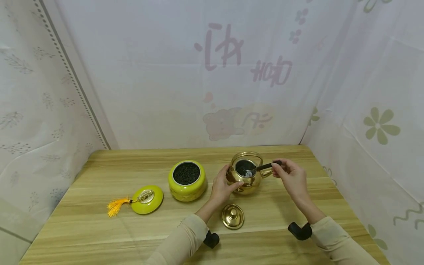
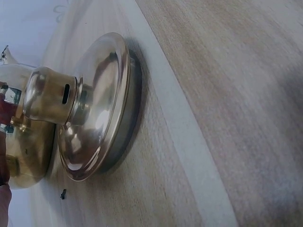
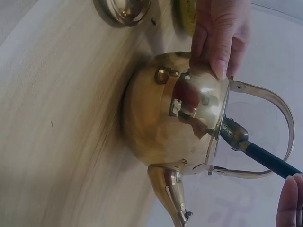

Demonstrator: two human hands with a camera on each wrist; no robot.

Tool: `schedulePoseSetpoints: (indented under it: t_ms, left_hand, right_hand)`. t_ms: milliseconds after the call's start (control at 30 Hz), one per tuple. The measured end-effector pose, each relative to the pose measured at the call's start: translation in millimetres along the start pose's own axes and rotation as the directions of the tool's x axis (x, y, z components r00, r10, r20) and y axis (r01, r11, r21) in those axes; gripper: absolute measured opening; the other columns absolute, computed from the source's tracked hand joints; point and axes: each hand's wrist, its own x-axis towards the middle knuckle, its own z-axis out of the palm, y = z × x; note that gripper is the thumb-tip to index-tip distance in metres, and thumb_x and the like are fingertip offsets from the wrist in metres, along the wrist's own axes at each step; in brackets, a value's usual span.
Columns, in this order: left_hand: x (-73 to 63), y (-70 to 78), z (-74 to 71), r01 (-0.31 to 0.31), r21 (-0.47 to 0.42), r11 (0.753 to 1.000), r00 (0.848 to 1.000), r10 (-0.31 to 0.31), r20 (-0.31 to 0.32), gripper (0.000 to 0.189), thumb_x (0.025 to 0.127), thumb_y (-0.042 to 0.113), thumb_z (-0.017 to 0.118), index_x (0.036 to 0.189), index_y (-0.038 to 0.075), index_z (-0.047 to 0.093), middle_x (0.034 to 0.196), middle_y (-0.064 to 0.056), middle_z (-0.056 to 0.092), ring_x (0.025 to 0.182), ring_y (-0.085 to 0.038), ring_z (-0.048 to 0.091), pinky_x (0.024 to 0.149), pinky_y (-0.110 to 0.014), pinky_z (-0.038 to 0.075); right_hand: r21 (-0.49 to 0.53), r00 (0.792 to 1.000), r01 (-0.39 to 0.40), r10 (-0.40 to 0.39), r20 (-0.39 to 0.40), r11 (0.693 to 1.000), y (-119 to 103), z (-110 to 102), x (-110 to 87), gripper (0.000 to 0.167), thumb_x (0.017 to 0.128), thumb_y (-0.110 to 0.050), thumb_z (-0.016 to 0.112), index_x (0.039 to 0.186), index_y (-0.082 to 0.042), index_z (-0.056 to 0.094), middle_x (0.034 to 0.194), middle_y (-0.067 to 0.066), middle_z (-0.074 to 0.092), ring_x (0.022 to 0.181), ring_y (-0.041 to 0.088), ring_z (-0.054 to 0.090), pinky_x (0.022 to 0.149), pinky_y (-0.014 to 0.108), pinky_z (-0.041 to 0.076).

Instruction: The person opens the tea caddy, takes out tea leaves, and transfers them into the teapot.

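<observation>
A shiny gold teapot (image 1: pixel 250 185) with a raised loop handle stands uncovered at the right of the table, dark leaves visible inside. My left hand (image 1: pixel 222 187) grips its left side, thumb on the front of the body and fingers round the back. In my right hand (image 1: pixel 293 180), thumb and fingers pinch the dark handle of a tea scoop (image 3: pixel 267 160). The scoop's metal head reaches under the loop handle into the teapot's mouth, its tip partly hidden by the rim in the right wrist view. The gold teapot lid (image 2: pixel 99 111) lies knob up in front of the teapot.
Left of the teapot stands a yellow-green jar (image 1: pixel 187 193) full of dark tea leaves (image 1: pixel 186 173). Its round lid (image 1: pixel 154 207), with an orange tassel (image 1: pixel 116 207), lies farther left. Stray leaf bits (image 2: pixel 63 194) dot the wooden table (image 1: pixel 109 173). Patterned cloth (image 1: pixel 149 81) hangs behind.
</observation>
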Motion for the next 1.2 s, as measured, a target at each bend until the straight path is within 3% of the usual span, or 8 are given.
schedulePoseSetpoints:
  t_ms: [100, 267, 400, 767, 933, 1033, 1200]
  left_hand:
    - [0.4, -0.9, 0.3, -0.011, 0.006, 1.000, 1.000, 0.011, -0.005, 0.077, 0.078, 0.026, 0.077, 0.141, 0.004, 0.039, 0.142, -0.014, 0.045, 0.131, -0.029, 0.042, 0.108, -0.041, 0.037]
    - [0.9, -1.5, 0.4, -0.029, 0.007, 1.000, 0.999, 0.029, -0.013, 0.077, 0.077, 0.026, 0.078, 0.140, 0.004, 0.040, 0.141, -0.014, 0.046, 0.130, -0.029, 0.044, 0.108, -0.041, 0.037]
    - [1.2, -1.4, 0.4, -0.034, 0.005, 0.999, 0.999, 0.034, -0.016, 0.077, 0.077, 0.025, 0.079, 0.140, 0.003, 0.040, 0.140, -0.014, 0.047, 0.129, -0.029, 0.045, 0.108, -0.041, 0.037]
    - [0.9, -1.1, 0.0, -0.031, -0.012, 0.999, 0.999, 0.031, -0.013, 0.078, 0.077, 0.025, 0.079, 0.140, 0.004, 0.040, 0.141, -0.014, 0.046, 0.130, -0.029, 0.044, 0.110, -0.041, 0.035]
    - [0.5, -0.7, 0.4, -0.027, -0.005, 1.000, 1.000, 0.026, -0.009, 0.077, 0.077, 0.025, 0.079, 0.140, 0.004, 0.040, 0.141, -0.014, 0.046, 0.130, -0.029, 0.044, 0.109, -0.041, 0.035]
    - [0.6, -0.8, 0.6, -0.026, 0.000, 1.000, 1.000, 0.026, -0.010, 0.077, 0.077, 0.025, 0.079, 0.140, 0.004, 0.041, 0.140, -0.014, 0.047, 0.129, -0.029, 0.044, 0.109, -0.041, 0.036]
    - [0.4, 0.2, -1.4, -0.014, -0.003, 1.000, 1.000, 0.014, -0.008, 0.077, 0.077, 0.025, 0.079, 0.140, 0.003, 0.041, 0.140, -0.015, 0.047, 0.129, -0.029, 0.044, 0.109, -0.041, 0.036]
  right_hand:
    - [-0.078, 0.997, 0.075, -0.074, 0.007, 0.994, 0, 2, 0.9, 0.017, 0.087, -0.002, 0.065, 0.099, 0.010, 0.065, 0.079, 0.024, 0.066, 0.063, 0.004, 0.064, 0.059, 0.017, 0.056]
    - [-0.161, 0.987, 0.162, -0.163, 0.006, 0.974, 0, 3, 2.2, 0.012, 0.084, -0.001, 0.067, 0.094, 0.006, 0.068, 0.073, 0.018, 0.068, 0.059, 0.006, 0.063, 0.055, 0.014, 0.053]
    - [-0.191, 0.981, 0.190, -0.194, 0.001, 0.963, -2, 4, 2.5, 0.011, 0.084, -0.001, 0.067, 0.093, 0.004, 0.069, 0.071, 0.015, 0.068, 0.058, 0.008, 0.062, 0.053, 0.012, 0.052]
    - [-0.185, 0.976, 0.214, -0.219, -0.008, 0.959, -6, -2, -0.5, 0.012, 0.084, 0.001, 0.067, 0.095, 0.004, 0.069, 0.072, 0.016, 0.068, 0.059, 0.000, 0.060, 0.053, 0.012, 0.051]
    - [-0.103, 0.981, 0.181, -0.188, -0.056, 0.978, -8, -12, -9.5, 0.013, 0.084, 0.009, 0.063, 0.097, 0.009, 0.067, 0.072, 0.009, 0.067, 0.060, 0.003, 0.062, 0.056, 0.015, 0.054]
    - [0.019, 0.984, 0.147, -0.144, -0.106, 0.989, -9, -22, -16.8, 0.013, 0.086, 0.011, 0.059, 0.098, 0.014, 0.063, 0.073, 0.001, 0.066, 0.063, 0.005, 0.064, 0.058, 0.017, 0.055]
    - [0.250, 0.975, 0.136, -0.085, -0.206, 0.958, -6, -43, -26.7, 0.014, 0.090, 0.006, 0.055, 0.102, 0.013, 0.060, 0.079, 0.004, 0.067, 0.068, 0.010, 0.066, 0.063, 0.019, 0.056]
